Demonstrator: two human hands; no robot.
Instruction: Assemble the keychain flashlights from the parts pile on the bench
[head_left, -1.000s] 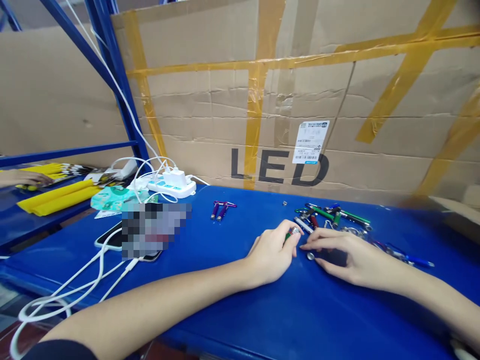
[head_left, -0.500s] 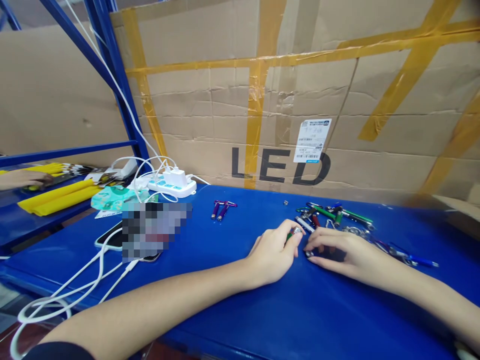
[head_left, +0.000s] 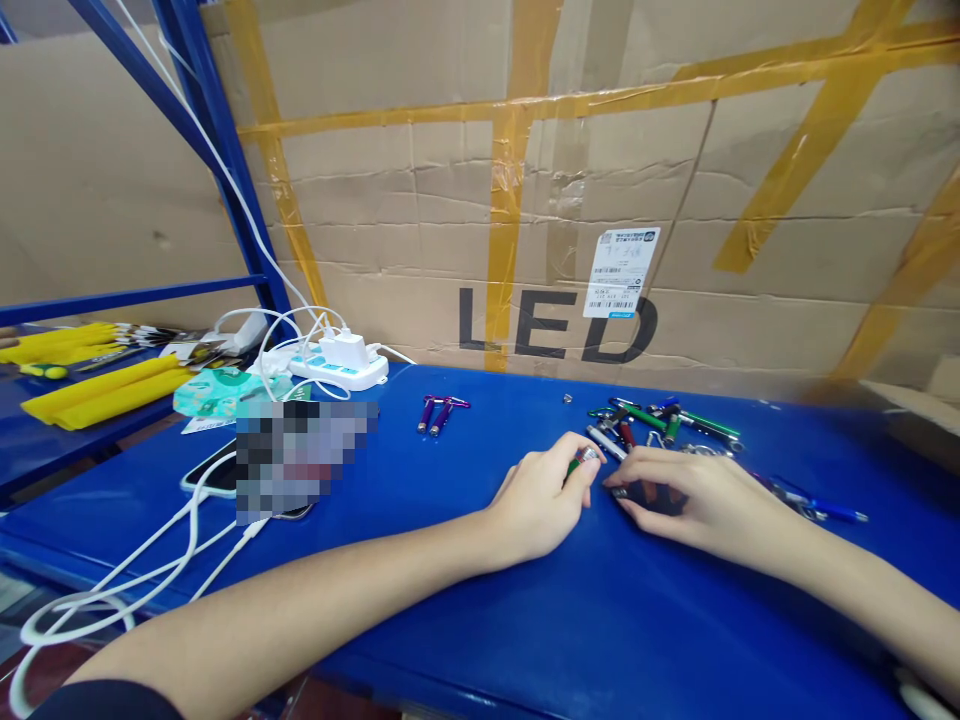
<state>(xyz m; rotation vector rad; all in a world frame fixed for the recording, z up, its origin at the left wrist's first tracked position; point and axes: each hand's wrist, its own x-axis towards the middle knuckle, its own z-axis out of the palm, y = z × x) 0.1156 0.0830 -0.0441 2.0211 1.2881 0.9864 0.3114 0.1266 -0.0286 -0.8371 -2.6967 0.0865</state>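
Observation:
My left hand [head_left: 541, 498] rests on the blue table [head_left: 465, 600], its fingers closed round a small green keychain flashlight [head_left: 579, 463] with a silver head. My right hand [head_left: 686, 495] lies just to its right, fingertips pinched on a small silver cap [head_left: 618, 492] on the table surface. Behind both hands lies a pile of several coloured keychain flashlights [head_left: 660, 425]. Two purple flashlights [head_left: 438, 412] sit apart to the left. A tiny silver part [head_left: 568, 398] lies alone near the cardboard.
A large taped cardboard box marked LED [head_left: 555, 200] walls off the back. A white power strip with chargers [head_left: 339, 362], white cables [head_left: 135, 580], a phone [head_left: 217, 472] and a teal packet [head_left: 217, 392] lie at left. Yellow items [head_left: 90, 390] rest on a blue shelf.
My right hand's fingers have closed in over the small silver cap, toward my left hand. The other person's hand at far left has gone from view. The camera shifted slightly.

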